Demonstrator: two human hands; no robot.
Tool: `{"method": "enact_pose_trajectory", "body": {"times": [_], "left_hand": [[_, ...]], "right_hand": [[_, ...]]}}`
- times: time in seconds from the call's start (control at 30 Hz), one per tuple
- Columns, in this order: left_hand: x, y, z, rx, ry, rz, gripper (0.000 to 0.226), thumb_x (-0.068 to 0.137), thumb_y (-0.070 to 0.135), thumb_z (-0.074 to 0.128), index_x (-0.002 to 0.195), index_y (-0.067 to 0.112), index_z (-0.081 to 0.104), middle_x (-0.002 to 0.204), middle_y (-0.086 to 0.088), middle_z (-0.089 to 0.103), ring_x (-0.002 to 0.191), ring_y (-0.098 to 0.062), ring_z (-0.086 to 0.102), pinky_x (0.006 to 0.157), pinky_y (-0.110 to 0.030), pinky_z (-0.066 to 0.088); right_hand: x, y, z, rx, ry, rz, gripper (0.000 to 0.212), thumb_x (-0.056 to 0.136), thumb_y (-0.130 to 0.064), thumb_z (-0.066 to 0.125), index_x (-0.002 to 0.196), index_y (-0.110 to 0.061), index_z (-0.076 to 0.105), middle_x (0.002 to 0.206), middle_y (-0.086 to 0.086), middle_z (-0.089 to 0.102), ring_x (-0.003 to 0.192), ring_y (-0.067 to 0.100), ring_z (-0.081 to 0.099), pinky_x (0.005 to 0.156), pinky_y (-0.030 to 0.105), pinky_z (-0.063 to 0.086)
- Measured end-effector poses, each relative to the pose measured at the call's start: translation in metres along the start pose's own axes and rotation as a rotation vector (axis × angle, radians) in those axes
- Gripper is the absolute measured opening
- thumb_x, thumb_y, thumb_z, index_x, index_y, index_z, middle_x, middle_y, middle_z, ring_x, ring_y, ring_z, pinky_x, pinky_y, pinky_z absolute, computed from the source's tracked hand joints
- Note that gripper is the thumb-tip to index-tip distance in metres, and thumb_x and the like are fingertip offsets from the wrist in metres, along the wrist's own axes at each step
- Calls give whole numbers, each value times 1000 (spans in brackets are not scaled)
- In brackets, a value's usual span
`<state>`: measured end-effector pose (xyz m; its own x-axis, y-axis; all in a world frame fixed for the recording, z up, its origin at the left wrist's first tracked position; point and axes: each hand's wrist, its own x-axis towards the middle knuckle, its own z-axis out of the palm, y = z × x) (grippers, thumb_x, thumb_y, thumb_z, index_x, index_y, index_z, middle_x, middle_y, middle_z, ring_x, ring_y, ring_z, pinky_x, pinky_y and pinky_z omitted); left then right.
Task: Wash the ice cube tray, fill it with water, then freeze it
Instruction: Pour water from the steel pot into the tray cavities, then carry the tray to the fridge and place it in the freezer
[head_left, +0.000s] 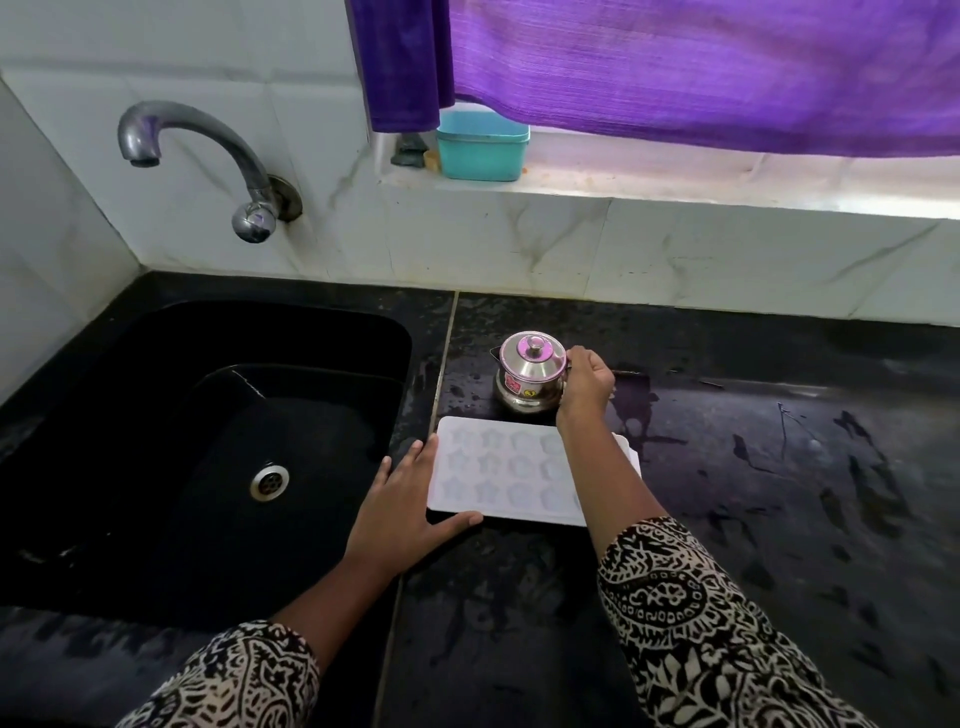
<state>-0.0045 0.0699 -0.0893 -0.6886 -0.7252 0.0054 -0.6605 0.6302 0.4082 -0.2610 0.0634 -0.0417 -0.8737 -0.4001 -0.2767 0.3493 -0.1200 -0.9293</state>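
Head view is showing the tray (498, 470) lying flat, cavities up, on the dark tabletop (779, 467) just right of the sink (156, 415), probably because it needs to be sitting level to take water. The left hand (410, 499) is resting at its near left corner, fingers (423, 452) straight along the left edge and thumb along the near edge, gripping nothing; it is looking like a brace against sliding. The right forearm is crossing over the tray's right end. The right hand (584, 387) is gripping the handle side of a lidded steel pot (530, 376), which is standing upright just behind the tray; the hand is hiding the handle itself. I am judging this as the start of filling, with the pot serving as the water source rather than the tap (197, 135), which is showing no stream. Whether the cavities are holding any water is not showing.
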Motion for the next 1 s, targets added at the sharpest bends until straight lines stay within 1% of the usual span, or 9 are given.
{"method": "enact_pose_trajectory", "body": {"times": [0.1, 0.27, 0.43, 0.53, 0.63, 0.73, 0.8, 0.9, 1.0], "left_hand": [[0, 1, -1, 0, 2, 3, 119, 67, 96, 23, 157, 20, 6, 163, 7, 16, 149, -7, 8, 120, -34, 0], [-2, 2, -2, -11, 14, 4, 118, 68, 94, 26, 157, 19, 7, 162, 5, 19, 149, -7, 9, 120, -35, 1], [-2, 3, -9, -148, -8, -16, 114, 70, 92, 29, 157, 19, 13, 161, 4, 22, 149, -8, 11, 119, -32, 0], [-2, 4, -14, -388, 2, -145, 86, 87, 74, 42, 153, 21, 29, 156, 3, 33, 145, -8, 16, 120, -33, 6], [5, 7, -22, -713, 72, -287, 54, 97, 37, 56, 146, 17, 43, 144, 0, 51, 134, -9, 43, 115, -29, 27], [18, 13, -28, -717, 157, -387, 46, 96, 17, 60, 141, 12, 51, 127, -2, 63, 116, -10, 56, 103, -26, 39], [26, 16, -28, -750, 144, -459, 42, 95, 11, 60, 136, 7, 55, 119, -6, 67, 111, -19, 62, 103, -37, 45], [35, 16, -25, -857, 114, -546, 38, 93, 3, 60, 131, 2, 58, 118, -15, 68, 108, -28, 64, 100, -48, 49], [39, 13, -25, -994, 33, -614, 35, 92, 0, 61, 126, 3, 61, 106, -9, 70, 95, -22, 68, 88, -40, 55]], "right_hand": [[-1, -3, -3, -112, -3, -41, 31, 85, -13, 58, 59, -16, 42, 56, -4, 41, 50, 5, 34, 48, 20, 30], [-13, -27, -21, -256, 31, -112, 14, 92, -26, 58, 92, -14, 50, 79, -5, 54, 68, 5, 49, 59, 19, 38], [-45, -43, -92, -386, -37, -222, 4, 90, -14, 58, 89, -15, 55, 82, 2, 57, 70, 12, 51, 65, 26, 43], [-65, -35, -146, -540, -18, -210, 5, 90, -9, 57, 89, -14, 56, 83, 2, 59, 75, 15, 53, 64, 27, 41], [-74, -23, -185, -758, -40, -167, 9, 90, -8, 57, 98, -12, 61, 93, 4, 62, 86, 18, 56, 76, 28, 41], [-76, -19, -195, -813, -78, -145, 19, 92, -9, 57, 110, -9, 63, 101, 7, 65, 94, 20, 60, 86, 35, 49], [-76, -19, -192, -815, -116, -134, 23, 92, -9, 57, 114, -8, 63, 104, 8, 67, 95, 22, 63, 90, 41, 51], [-74, -18, -182, -799, -146, -99, 30, 91, -12, 59, 120, -8, 62, 111, 10, 68, 96, 21, 65, 88, 38, 53], [-71, -17, -174, -787, -159, -73, 34, 89, -16, 62, 123, -10, 61, 114, 7, 68, 101, 21, 64, 93, 43, 51]]}}
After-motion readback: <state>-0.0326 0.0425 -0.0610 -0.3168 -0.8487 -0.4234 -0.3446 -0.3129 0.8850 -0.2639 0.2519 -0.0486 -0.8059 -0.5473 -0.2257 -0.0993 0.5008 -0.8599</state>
